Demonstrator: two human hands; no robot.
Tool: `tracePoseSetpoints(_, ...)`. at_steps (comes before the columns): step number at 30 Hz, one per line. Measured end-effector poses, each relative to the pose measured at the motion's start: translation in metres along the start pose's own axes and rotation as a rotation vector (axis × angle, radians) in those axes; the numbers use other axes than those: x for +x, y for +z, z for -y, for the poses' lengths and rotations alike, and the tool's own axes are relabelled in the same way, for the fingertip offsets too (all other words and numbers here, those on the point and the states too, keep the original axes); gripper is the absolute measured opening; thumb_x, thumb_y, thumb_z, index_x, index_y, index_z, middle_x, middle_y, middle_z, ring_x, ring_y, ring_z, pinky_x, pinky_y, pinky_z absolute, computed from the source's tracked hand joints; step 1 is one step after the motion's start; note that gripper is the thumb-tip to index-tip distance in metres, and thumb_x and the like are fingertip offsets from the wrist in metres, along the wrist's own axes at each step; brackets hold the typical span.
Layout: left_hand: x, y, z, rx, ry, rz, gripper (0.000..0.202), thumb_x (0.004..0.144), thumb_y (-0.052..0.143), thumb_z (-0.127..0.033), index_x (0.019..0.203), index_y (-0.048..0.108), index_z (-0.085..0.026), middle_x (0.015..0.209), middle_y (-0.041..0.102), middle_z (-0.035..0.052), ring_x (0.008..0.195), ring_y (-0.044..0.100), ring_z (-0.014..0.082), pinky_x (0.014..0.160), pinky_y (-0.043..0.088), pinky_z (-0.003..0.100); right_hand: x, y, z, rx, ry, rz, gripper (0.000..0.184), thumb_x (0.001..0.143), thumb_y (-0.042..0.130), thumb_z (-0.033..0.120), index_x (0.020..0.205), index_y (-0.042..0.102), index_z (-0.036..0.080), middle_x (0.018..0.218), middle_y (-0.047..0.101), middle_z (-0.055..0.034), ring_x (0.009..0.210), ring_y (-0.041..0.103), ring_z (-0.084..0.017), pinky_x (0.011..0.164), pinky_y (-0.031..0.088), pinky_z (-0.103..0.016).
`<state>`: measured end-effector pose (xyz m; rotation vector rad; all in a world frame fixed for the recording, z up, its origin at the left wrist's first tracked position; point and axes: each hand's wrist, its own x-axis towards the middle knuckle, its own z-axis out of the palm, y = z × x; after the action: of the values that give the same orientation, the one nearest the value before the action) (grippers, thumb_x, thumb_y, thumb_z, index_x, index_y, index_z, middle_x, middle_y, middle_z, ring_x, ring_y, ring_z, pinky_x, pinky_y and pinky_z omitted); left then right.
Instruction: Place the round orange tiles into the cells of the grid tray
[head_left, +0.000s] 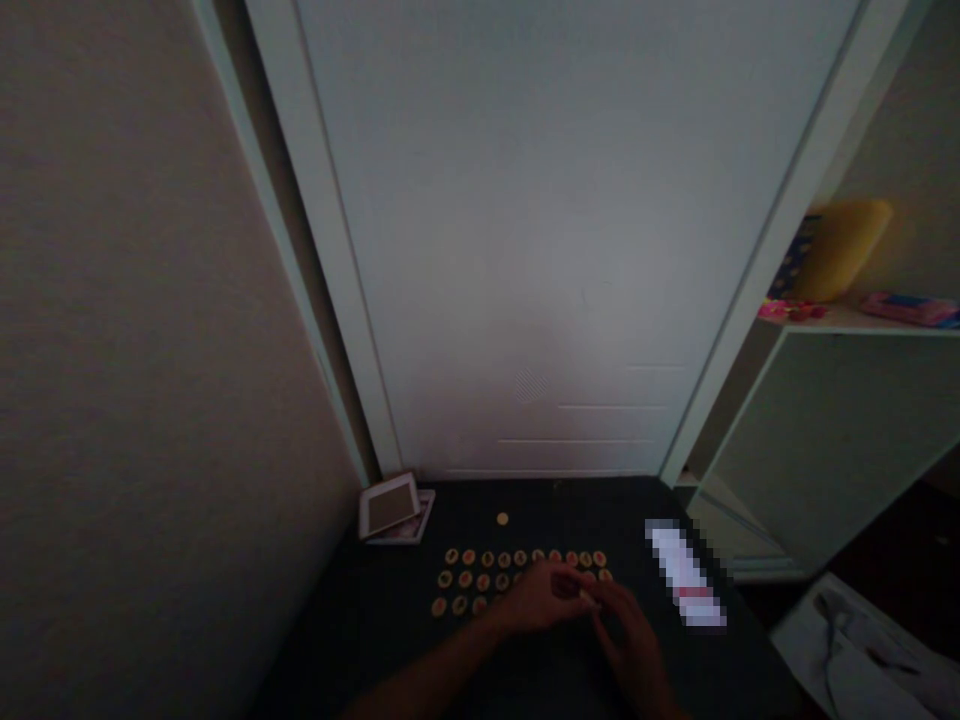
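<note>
Rows of round, light wooden game pieces (483, 582) with red or dark marks lie on a black tabletop (390, 650). My left hand (544, 597) reaches over the right part of the rows, its fingers closed in a pinch. Beside it, my right hand (626, 630) is closed too, and the fingertips of both hands meet. Something small and pale shows between the fingertips, too small and dim to name. The hands hide several pieces in the lower rows. One plain piece (502, 519) lies alone farther back.
White-framed box lids or trays (388, 535) are stacked at the back left corner. A blurred-out white strip (686, 575) lies at the right. A white door panel (525, 250) rises behind the table, a wall (150, 350) stands left, and a shelf (862, 322) holds colourful items.
</note>
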<state>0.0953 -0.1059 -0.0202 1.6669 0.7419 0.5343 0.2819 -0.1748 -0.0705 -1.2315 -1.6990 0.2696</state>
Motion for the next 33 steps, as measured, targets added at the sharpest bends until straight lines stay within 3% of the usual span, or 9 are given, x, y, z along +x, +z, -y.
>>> tracePoseSetpoints(5,-0.009,-0.006,0.004,-0.123,-0.084,-0.035,0.060,0.072,0.076,-0.059,0.113,0.072,-0.016,0.113,0.075,0.0104,0.103,0.069,0.0251,0.091,0.051,0.036,-0.004,0.007,-0.001,0.003,-0.044,0.058,0.025,0.096,0.055,0.039,0.114,0.071,0.031,0.113,0.073,-0.0059,0.104,0.071,-0.024,0.094,0.060,-0.036)
tracePoseSetpoints(10,-0.018,-0.008,0.008,-0.167,-0.130,-0.029,0.058,0.063,0.083,-0.057,0.103,0.076,-0.016,0.102,0.077,0.0082,0.091,0.070,0.0232,0.083,0.051,0.033,-0.007,0.014,-0.005,-0.018,-0.036,0.098,0.026,0.095,0.055,0.042,0.113,0.071,0.031,0.111,0.075,-0.0057,0.103,0.072,-0.025,0.093,0.060,-0.038)
tracePoseSetpoints(16,-0.025,-0.011,0.011,-0.167,-0.167,-0.067,0.055,0.074,0.070,-0.065,0.091,0.076,-0.013,0.088,0.076,0.0071,0.076,0.067,0.0177,0.075,0.050,0.029,-0.007,0.021,0.007,0.008,-0.058,0.107,0.028,0.097,0.052,0.037,0.118,0.069,0.031,0.116,0.073,-0.0064,0.105,0.071,-0.024,0.092,0.061,-0.036)
tracePoseSetpoints(21,-0.033,-0.013,0.007,-0.157,-0.162,-0.063,0.058,0.082,0.059,-0.069,0.092,0.075,-0.014,0.084,0.075,0.0067,0.071,0.065,0.0159,0.069,0.047,0.026,0.000,0.017,0.015,0.012,-0.129,0.143,0.029,0.095,0.058,0.036,0.122,0.068,0.033,0.118,0.073,-0.0053,0.108,0.070,-0.025,0.095,0.059,-0.038)
tracePoseSetpoints(29,-0.043,-0.019,0.001,-0.115,-0.187,-0.019,0.054,0.082,0.061,-0.067,0.091,0.076,-0.015,0.075,0.074,0.0039,0.062,0.063,0.0147,0.061,0.042,0.023,0.003,0.018,0.009,-0.013,-0.104,0.260,0.034,0.094,0.058,0.041,0.125,0.066,0.031,0.125,0.071,-0.0048,0.113,0.068,-0.025,0.100,0.056,-0.039)
tracePoseSetpoints(33,-0.045,-0.019,0.002,-0.106,-0.198,-0.026,0.054,0.080,0.063,-0.066,0.097,0.076,-0.017,0.087,0.075,0.0048,0.066,0.064,0.0146,0.064,0.043,0.024,-0.001,0.023,0.005,0.001,-0.056,0.238,0.037,0.094,0.057,0.043,0.128,0.064,0.030,0.124,0.071,-0.0046,0.112,0.069,-0.024,0.100,0.056,-0.038)
